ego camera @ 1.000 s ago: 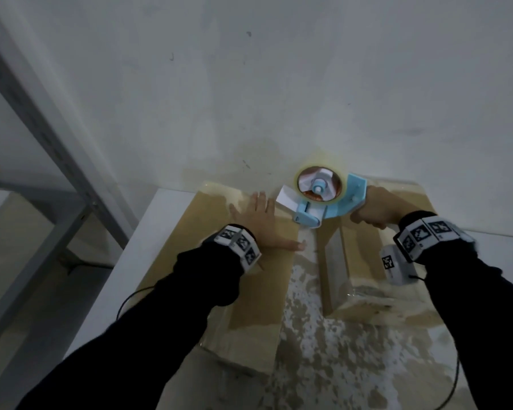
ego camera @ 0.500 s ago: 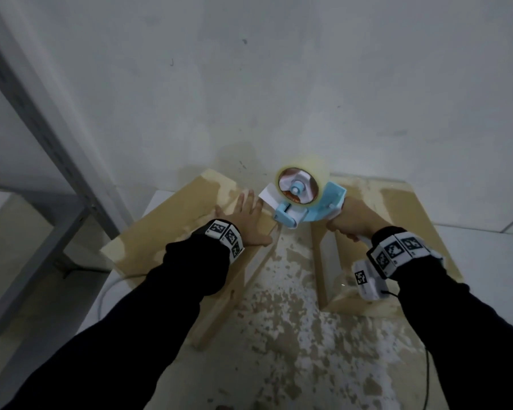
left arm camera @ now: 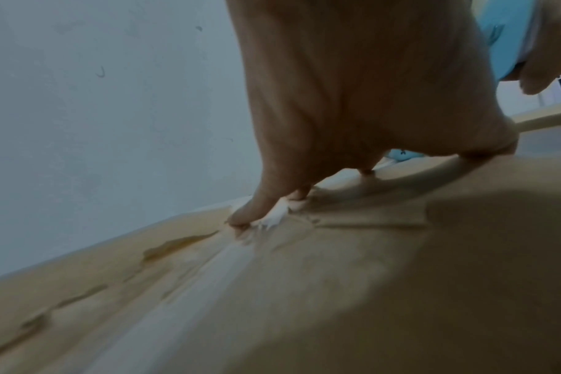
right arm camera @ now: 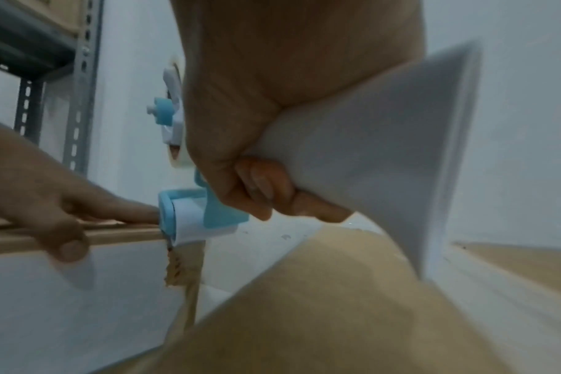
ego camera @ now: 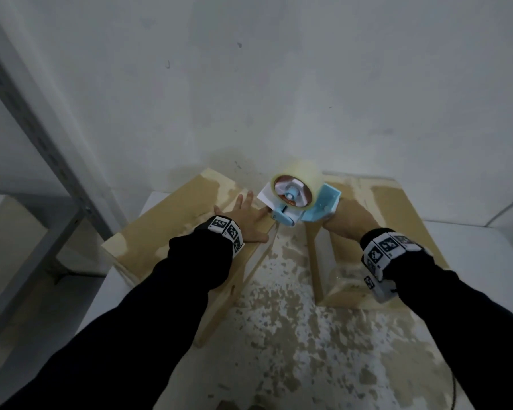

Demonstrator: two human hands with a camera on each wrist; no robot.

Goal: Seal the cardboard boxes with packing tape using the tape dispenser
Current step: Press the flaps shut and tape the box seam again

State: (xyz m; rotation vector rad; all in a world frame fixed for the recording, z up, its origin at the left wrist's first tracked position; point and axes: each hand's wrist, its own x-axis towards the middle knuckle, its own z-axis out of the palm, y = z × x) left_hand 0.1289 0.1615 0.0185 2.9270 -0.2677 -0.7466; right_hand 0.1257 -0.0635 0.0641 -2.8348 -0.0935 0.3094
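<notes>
Left hand: your left hand (ego camera: pixel 243 221) lies palm-down, left of centre in the head view, fingers straight and spread on the left flap (ego camera: pixel 172 229) of the cardboard box (ego camera: pixel 282 335); it holds nothing. In the left-wrist view a fingertip (left arm camera: pixel 240 220) presses the cardboard near the flap's far edge.

Right hand: your right hand (ego camera: pixel 348 223), right of centre in the head view, is curled tightly round the handle of the tape dispenser (ego camera: pixel 301 207). In the right-wrist view the fingers (right arm camera: pixel 266 187) wrap fully round the white grip.

Tape dispenser: light blue body with a clear tape roll (ego camera: pixel 298 189) on its hub. It sits at the centre of the head view, at the far end of the box, between the two hands. Its roller end (right arm camera: pixel 186 220) sits at the inner edge of the left flap, just beside your left fingertips.

Cardboard box: fills the lower centre of the head view. The left flap is pressed down under your palm; the right flap (ego camera: pixel 397 214) lies under your right hand. A wide gap between them shows a mottled white-and-tan inner surface (ego camera: pixel 293 321).

Surroundings: the box sits on a white table (ego camera: pixel 486 241) against a pale wall (ego camera: pixel 279 84). A grey metal shelf upright (ego camera: pixel 42 128) runs down the left of the frame.
</notes>
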